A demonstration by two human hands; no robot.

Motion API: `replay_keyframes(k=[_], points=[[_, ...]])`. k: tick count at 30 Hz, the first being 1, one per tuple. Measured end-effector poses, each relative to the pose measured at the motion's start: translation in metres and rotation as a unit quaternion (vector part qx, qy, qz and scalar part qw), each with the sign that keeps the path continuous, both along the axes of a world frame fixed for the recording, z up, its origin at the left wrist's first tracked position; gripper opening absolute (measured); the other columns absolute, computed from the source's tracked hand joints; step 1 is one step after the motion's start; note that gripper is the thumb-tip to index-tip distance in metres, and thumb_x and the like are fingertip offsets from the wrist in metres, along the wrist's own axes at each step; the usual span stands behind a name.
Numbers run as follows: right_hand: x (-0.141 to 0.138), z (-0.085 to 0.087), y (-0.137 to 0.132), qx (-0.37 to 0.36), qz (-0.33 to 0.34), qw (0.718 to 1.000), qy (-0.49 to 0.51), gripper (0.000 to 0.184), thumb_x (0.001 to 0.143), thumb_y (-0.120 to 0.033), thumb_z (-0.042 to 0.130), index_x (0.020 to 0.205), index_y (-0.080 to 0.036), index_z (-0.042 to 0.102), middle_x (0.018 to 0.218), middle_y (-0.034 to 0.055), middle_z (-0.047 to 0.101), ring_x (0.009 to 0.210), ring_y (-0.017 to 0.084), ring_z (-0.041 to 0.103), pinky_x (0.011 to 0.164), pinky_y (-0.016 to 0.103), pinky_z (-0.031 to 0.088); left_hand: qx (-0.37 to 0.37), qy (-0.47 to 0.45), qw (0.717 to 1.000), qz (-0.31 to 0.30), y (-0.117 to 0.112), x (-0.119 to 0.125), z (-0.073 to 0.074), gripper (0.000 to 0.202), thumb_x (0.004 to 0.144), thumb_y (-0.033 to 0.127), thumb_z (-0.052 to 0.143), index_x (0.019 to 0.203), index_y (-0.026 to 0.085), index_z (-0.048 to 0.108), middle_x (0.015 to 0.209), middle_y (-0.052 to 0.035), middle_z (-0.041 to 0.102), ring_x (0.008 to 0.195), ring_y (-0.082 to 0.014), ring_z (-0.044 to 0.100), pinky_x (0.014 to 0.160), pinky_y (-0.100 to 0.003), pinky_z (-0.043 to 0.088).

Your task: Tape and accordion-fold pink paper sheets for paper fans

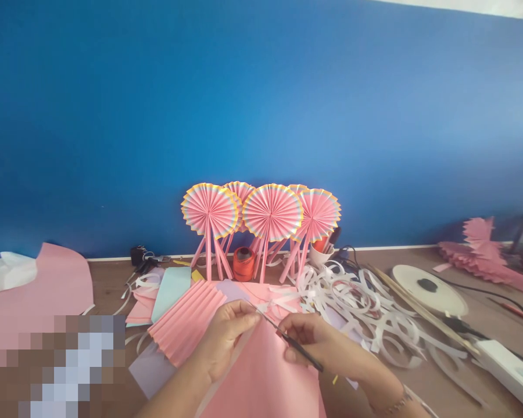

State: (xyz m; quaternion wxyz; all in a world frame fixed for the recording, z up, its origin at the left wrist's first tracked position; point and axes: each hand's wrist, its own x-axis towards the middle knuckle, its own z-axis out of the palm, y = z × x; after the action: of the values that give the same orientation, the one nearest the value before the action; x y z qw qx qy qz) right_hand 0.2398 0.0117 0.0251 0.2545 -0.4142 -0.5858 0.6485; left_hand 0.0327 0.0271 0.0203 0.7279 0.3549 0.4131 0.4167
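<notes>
Two hands meet on the pink sheet (264,377), low at 6 o'clock on the worktop (483,331). Your left hand (224,339) has its grip pinched on the sheet's top edge, and your right hand (318,342) has its grip closed round a thin dark tool (305,353) slanting across that edge. Hold the pinch close to the tool's tip so the paper lies taut, and press lightly. Pleated pink paper (185,322) lies just beside at 9 o'clock. Curled white strips (357,302) crowd 2 o'clock near your right wrist and could snag. Paper fans (261,217) and an orange tape roll (243,264) stand at 12 o'clock, well apart
</notes>
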Motion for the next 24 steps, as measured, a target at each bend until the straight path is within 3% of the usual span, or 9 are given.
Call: replay_keyframes(k=[15, 24], points=[[-0.0011, 0.0027, -0.001, 0.018, 0.012, 1.0, 0.016, 0.036, 0.069, -0.042, 0.077, 0.086, -0.016, 0.059, 0.056, -0.0088, 0.043, 0.048, 0.005, 0.032, 0.046, 0.019, 0.024, -0.013, -0.018, 1.0, -0.017, 0.0012, -0.0023, 0.0057, 0.027, 0.052, 0.03, 0.082, 0.063, 0.016, 0.061, 0.061, 0.0014, 0.065, 0.059, -0.0127, 0.058, 0.065, -0.026, 0.041], [-0.0014, 0.0019, -0.0009, 0.015, -0.009, 1.0, -0.014, 0.038, 0.065, -0.043, 0.079, 0.083, -0.016, 0.059, 0.051, -0.0092, 0.045, 0.043, 0.004, 0.034, 0.043, 0.018, 0.026, 0.007, -0.01, 1.0, -0.027, 0.0014, -0.0032, 0.0082, 0.028, 0.055, 0.033, 0.083, 0.064, 0.016, 0.062, 0.068, -0.0016, 0.069, 0.069, -0.0157, 0.061, 0.071, -0.027, 0.043]])
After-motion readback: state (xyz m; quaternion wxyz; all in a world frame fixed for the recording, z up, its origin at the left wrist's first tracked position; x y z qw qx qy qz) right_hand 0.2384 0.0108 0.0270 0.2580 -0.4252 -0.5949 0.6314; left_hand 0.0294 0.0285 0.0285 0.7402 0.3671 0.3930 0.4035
